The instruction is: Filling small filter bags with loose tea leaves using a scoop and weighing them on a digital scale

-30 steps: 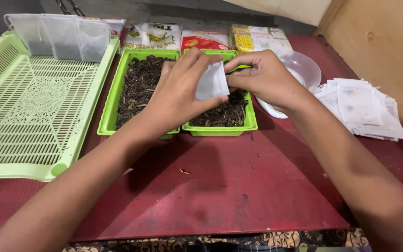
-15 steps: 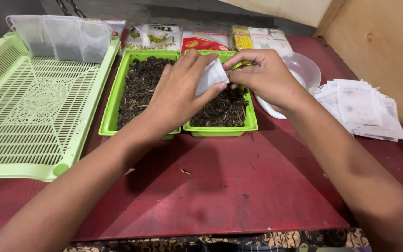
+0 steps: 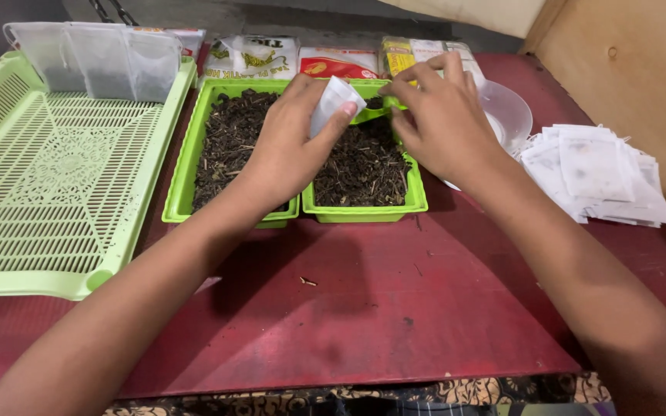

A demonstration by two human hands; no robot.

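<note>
My left hand holds a small white paper sachet tilted over two green trays of dark dried leaves. The left tray and the right tray stand side by side on the red table. My right hand is over the right tray's far corner. Its fingertips pinch a small green scoop-like piece right at the sachet's open end. The wrist of my left hand hides part of the left tray.
A large pale green perforated tray lies at the left, with clear plastic pouches at its far end. Printed packets line the back. A clear plastic bowl and a pile of white sachets sit right, beside a wooden wall.
My left hand has turned the sachet from flat to tilted, with its open end toward my right hand. My right hand's fingertips have closed in at that opening.
</note>
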